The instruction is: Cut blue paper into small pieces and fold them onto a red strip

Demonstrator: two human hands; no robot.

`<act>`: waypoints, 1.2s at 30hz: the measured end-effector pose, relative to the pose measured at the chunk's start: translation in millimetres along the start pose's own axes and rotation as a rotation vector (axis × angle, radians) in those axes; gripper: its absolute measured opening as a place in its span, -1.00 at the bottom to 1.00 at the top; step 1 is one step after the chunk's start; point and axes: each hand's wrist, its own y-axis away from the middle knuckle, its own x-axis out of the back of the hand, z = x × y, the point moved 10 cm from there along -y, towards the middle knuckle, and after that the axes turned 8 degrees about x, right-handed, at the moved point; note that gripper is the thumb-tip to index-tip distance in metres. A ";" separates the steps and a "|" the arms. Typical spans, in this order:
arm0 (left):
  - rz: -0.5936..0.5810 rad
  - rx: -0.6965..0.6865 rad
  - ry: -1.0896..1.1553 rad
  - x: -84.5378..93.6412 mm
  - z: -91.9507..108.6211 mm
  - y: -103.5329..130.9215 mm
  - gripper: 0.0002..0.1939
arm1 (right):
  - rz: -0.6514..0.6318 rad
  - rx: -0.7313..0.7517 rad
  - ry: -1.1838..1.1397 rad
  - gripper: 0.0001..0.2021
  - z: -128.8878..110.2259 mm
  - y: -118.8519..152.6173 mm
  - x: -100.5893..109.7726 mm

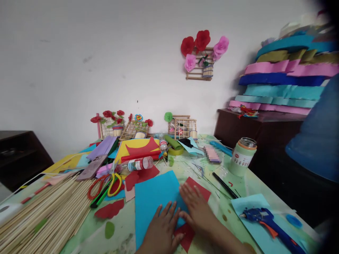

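A sheet of blue paper [156,190] lies flat on the table in front of me. My left hand [162,225] rests on its lower part, fingers spread. On the sheet's right edge lies my right hand [194,204], its fingers stretched out flat and reaching toward a piece of red paper [200,188]. That red paper shows beyond the blue sheet's right side, partly covered by my right hand. Another patch of red paper [187,238] shows between my two hands. Both hands hold nothing that I can see.
Bamboo sticks [58,208], scissors [116,185] and a plastic bottle [136,164] lie to the left. To the right are a blue glue gun [267,220] on light-blue paper, a black pen [225,185] and a green jar [241,158]. Stick-and-flower crafts [182,127] stand at the wall.
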 end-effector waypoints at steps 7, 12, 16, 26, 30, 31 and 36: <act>0.136 -0.039 -0.098 -0.9 -3.5 3.3 -0.35 | -0.081 -0.016 -0.069 -0.36 3.3 -0.7 -12.4; 0.154 0.031 -0.119 1.9 -19.0 10.8 -0.36 | -0.050 -0.029 -0.061 -0.38 12.3 -1.8 -13.1; 0.077 0.118 -0.068 2.4 -26.1 12.1 -0.39 | -0.022 -0.036 -0.055 -0.39 11.8 1.3 -9.3; 0.168 0.183 -0.077 24.0 -12.3 4.2 -0.77 | -0.032 0.208 -0.122 -0.49 -49.8 6.0 4.7; 0.311 0.152 -0.021 51.5 -29.8 16.7 -0.74 | 0.062 0.106 -0.129 -0.64 -32.6 -1.2 6.1; 0.387 0.145 0.025 64.5 -39.4 24.1 -0.70 | 0.115 0.076 -0.156 -0.66 -23.2 0.6 13.1; 0.915 0.318 0.525 132.5 -128.7 80.5 -0.48 | 0.386 -0.086 -0.267 -0.58 26.6 28.8 78.9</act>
